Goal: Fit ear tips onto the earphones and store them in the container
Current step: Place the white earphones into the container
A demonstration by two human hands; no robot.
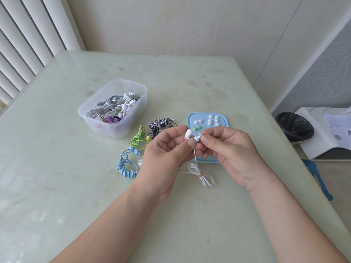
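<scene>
White earphones (191,136) pinched between left hand (167,154) and right hand (233,149).

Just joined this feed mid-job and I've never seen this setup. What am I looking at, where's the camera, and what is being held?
No machine here: a person works with bare hands, filmed by one camera on their head looking down at a table. The left hand pinches the buds of a white earphone set; its tied cable hangs below. The right hand pinches one bud, seemingly fitting a tip. Behind lies a blue tray with white ear tips and green ear tips. Left of it lie striped earphones, green earphones and blue earphones; a clear container holds more sets.
</scene>
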